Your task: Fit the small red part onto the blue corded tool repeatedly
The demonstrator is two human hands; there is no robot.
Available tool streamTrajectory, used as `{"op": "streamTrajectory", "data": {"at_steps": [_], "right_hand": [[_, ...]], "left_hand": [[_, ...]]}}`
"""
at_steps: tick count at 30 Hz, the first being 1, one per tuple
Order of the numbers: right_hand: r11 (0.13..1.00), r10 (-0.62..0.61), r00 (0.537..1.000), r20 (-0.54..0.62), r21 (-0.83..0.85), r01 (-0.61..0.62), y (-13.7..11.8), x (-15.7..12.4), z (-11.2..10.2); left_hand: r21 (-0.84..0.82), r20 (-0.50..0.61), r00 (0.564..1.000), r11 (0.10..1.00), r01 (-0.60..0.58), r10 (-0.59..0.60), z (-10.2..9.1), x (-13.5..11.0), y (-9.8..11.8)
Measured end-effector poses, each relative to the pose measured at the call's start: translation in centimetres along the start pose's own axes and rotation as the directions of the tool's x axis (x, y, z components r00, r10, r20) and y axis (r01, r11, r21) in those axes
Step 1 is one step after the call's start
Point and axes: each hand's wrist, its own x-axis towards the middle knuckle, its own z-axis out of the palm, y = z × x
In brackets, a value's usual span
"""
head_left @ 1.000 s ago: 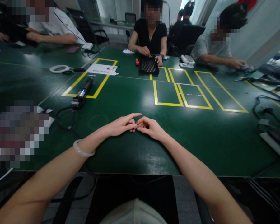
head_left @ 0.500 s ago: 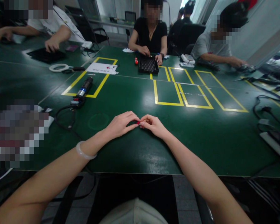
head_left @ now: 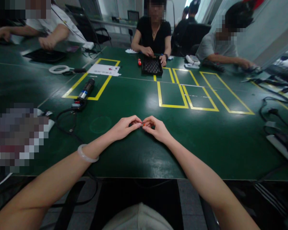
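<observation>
My left hand and my right hand meet fingertip to fingertip just above the green table, in front of me. Both are pinched on one tiny red piece held between them. Too little of the piece shows to name it. A pale bangle circles my left wrist.
A black cylindrical tool with a cable lies to the left inside a yellow taped box. Across the table a person works at a black tray beside a small red object. Other people sit left and right. Cables run along the right side.
My left forefinger, stretched out a second ago, has curled in. Both hands have closed tighter on the red piece and risen slightly.
</observation>
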Motion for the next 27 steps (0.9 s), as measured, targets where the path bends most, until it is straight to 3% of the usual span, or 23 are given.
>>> {"op": "streamTrajectory", "data": {"at_steps": [5, 17, 24, 27], "right_hand": [[0.997, 0.036, 0.999, -0.019, 0.071, -0.034, 0.2, 0.1, -0.3], [0.991, -0.031, 0.999, 0.014, -0.13, 0.033, 0.0, -0.1, 0.3], [0.98, -0.077, 0.997, 0.015, -0.182, 0.078, -0.3, -0.2, 0.2], [0.981, -0.069, 0.998, -0.009, -0.185, 0.066, -0.4, -0.2, -0.2]], "left_hand": [[-0.024, 0.0, 1.0, 1.0, 0.005, -0.005, -0.2, 0.0, 0.0], [-0.196, 0.096, 0.988, 0.97, 0.142, -0.125, 0.1, 0.4, -0.7], [-0.146, 0.102, 0.988, 0.981, 0.127, -0.112, 0.0, 0.4, -0.5], [-0.048, 0.065, 0.996, 0.997, 0.067, -0.064, -1.1, 0.6, -0.8]]}}
